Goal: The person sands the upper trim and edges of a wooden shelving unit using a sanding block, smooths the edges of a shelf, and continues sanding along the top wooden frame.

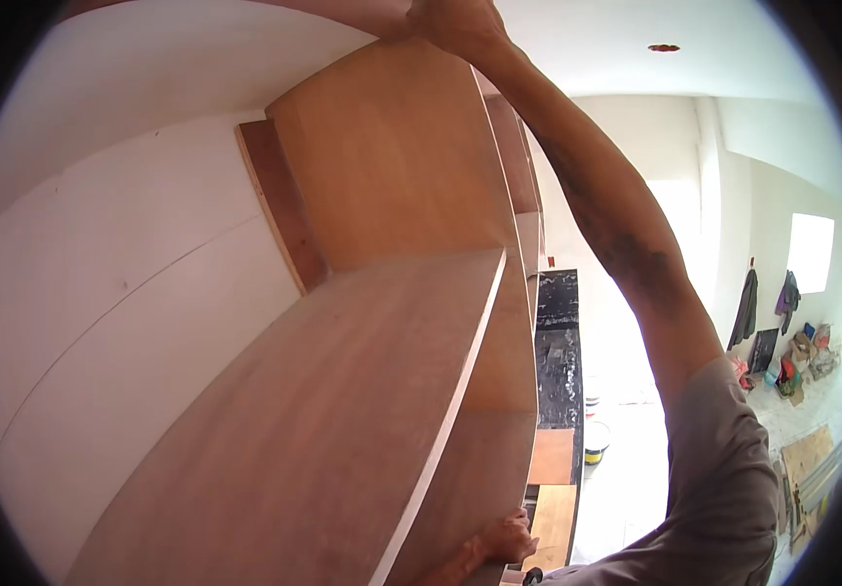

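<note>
A tall wooden cabinet frame has a brown upper panel (392,156) and a long reddish-brown board (304,400) with a pale front edge, slanting across the lower left. My right hand (458,24) is raised to the top edge of the view, above the upper panel. Its fingers are hidden or cut off, beside a reddish-brown strip (314,12) that I cannot make out clearly. Low down, my left hand (507,540) has its fingers curled round the front edge of the lower panel (470,469).
A white wall (118,283) stands behind the cabinet. Beyond its front edge are a black-topped surface (559,371), loose boards (553,456) and a bucket (595,441). Hanging clothes (745,308), bags (800,361) and stacked wood pieces (807,459) lie farther right.
</note>
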Motion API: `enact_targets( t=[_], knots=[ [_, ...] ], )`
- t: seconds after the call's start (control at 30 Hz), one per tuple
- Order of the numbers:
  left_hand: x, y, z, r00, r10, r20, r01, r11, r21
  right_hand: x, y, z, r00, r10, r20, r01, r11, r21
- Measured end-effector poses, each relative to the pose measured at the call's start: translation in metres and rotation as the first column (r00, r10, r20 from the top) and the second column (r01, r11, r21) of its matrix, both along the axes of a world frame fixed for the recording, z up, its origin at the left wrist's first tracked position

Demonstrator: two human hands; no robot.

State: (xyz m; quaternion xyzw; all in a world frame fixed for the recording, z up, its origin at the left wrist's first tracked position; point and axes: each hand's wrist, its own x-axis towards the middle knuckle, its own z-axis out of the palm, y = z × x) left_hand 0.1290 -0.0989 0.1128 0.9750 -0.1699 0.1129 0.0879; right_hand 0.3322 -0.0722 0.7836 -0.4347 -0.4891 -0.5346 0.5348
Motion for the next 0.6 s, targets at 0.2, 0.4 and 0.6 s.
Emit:
enact_targets(
  t=[0.2, 0.4, 0.6],
  knots=[
    [0.000, 0.000, -0.006, 1.000, 0.021, 0.002, -0.020, 0.998, -0.052, 0.057, 0.002, -0.002, 0.867, 0.497, 0.025, -0.480, 0.848, -0.224],
    [-0.001, 0.001, -0.003, 1.000, 0.024, 0.000, -0.024, 0.997, -0.067, 0.070, 0.014, -0.002, 0.676, 0.697, 0.240, -0.584, 0.705, -0.402],
    [-0.002, 0.002, 0.005, 0.997, 0.037, -0.064, -0.034, 0.999, 0.039, 0.046, 0.021, -0.027, 0.886, 0.420, 0.196, -0.398, 0.906, -0.144]
  ],
)
